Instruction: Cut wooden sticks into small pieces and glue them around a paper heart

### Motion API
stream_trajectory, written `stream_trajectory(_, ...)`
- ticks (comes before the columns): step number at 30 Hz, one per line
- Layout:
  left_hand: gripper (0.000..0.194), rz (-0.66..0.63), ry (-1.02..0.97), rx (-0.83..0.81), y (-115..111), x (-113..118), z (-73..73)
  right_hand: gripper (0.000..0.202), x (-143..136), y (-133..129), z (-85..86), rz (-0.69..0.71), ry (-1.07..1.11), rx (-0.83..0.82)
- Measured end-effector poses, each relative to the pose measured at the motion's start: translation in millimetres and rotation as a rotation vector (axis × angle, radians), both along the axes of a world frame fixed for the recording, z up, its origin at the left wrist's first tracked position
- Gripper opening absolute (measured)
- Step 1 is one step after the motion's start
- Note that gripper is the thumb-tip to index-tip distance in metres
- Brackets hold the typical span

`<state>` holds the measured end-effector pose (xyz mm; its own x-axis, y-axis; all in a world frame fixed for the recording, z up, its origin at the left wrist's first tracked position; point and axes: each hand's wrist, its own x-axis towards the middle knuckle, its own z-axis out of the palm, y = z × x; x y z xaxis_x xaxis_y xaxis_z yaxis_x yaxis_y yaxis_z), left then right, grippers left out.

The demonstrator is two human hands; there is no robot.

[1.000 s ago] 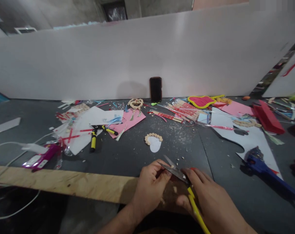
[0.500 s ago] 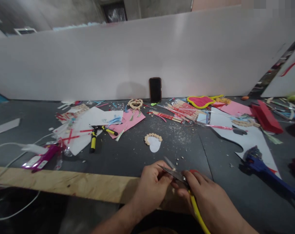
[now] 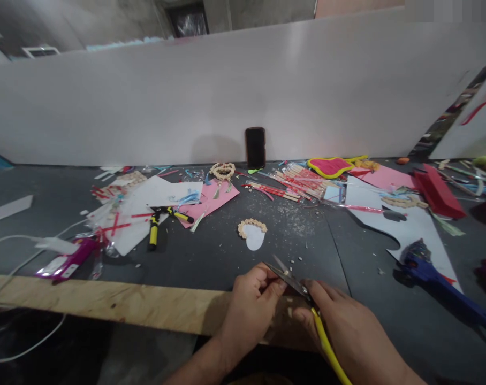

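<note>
Scissors have shifted slightly since the preceding frame: the blade tips now lie closer together and a little farther up the view. Right hand: closed around the yellow-handled scissors, whose blades stand narrowly open and point toward the left hand. Left hand: thumb and fingers drawn together in a pinch beside the blades, at a small pale piece lying between them; the part within the pinch is largely hidden. Centre: white cutout flat on the dark table, well apart from the phone, its far and left edges bordered by pale beads. Rear: phone upright near the white panel, with a beaded ring to its left and patterned red sticks to its right. Left side: yellow-and-black pliers, overlapping white paper. Right side: blue-handled tool, its head resting over white sheet
</note>
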<state>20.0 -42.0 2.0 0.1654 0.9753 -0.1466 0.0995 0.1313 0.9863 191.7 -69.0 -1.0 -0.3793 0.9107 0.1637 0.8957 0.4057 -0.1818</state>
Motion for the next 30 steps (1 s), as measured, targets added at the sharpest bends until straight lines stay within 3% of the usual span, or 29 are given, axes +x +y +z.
stream_trajectory(3,0.010,-0.013,-0.049,-0.013,-1.1,-2.1,3.7,0.036,-0.4,-3.3,2.5,0.025,0.016,0.037)
stream_trajectory(8,0.007,-0.086,-0.202,-0.211,-1.1,-3.7,7.9,0.069,-1.9,-1.5,5.4,0.069,0.024,0.180)
stream_trajectory(12,0.007,-0.114,-0.276,-0.295,-1.1,-5.1,9.6,0.076,-2.7,-2.6,2.7,0.087,0.019,0.176)
stream_trajectory(17,0.008,-0.146,-0.128,-0.188,0.8,-4.3,14.7,0.043,-4.1,-6.5,-8.5,0.028,-0.007,0.114)
stream_trajectory(22,0.012,-0.039,0.082,0.069,-1.2,1.5,5.6,0.018,-7.7,-1.5,-5.6,-0.006,-0.029,-0.084)
stream_trajectory(26,0.014,0.064,0.273,0.172,-3.8,3.8,-5.2,0.016,-10.7,4.1,-0.5,-0.026,-0.037,-0.153)
stream_trajectory(30,0.017,0.024,0.214,0.150,-0.6,3.2,-4.7,0.019,-10.2,6.1,0.6,-0.030,-0.049,-0.119)
